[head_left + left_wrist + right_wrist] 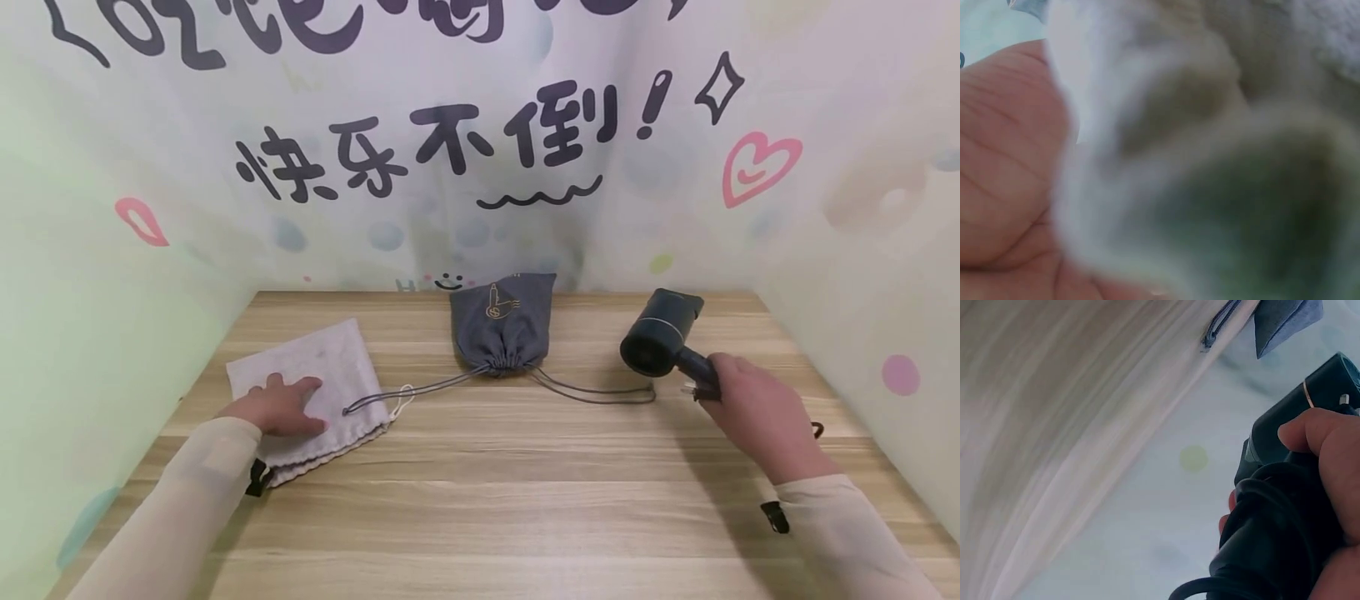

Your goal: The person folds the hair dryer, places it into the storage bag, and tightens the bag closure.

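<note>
A dark hair dryer (654, 335) is gripped by its handle in my right hand (765, 412), at the right of the table. The right wrist view shows the thumb across the dryer (1300, 412), with its black cord (1272, 487) wound beside the palm. On the left, my left hand (276, 406) rests on a pale grey drawstring bag (341, 367), fingers spread over the cloth. Up close in the left wrist view, blurred pale cloth (1147, 206) covers much of the palm (1004, 150). That bag lies flat, its gathered mouth toward the front.
A dark grey drawstring bag (517, 321) with a gold print sits at the back centre of the wooden table (510, 517). Its cords (600, 400) stretch out to both sides, the left one reaching over the pale bag. A printed curtain (420, 233) hangs behind.
</note>
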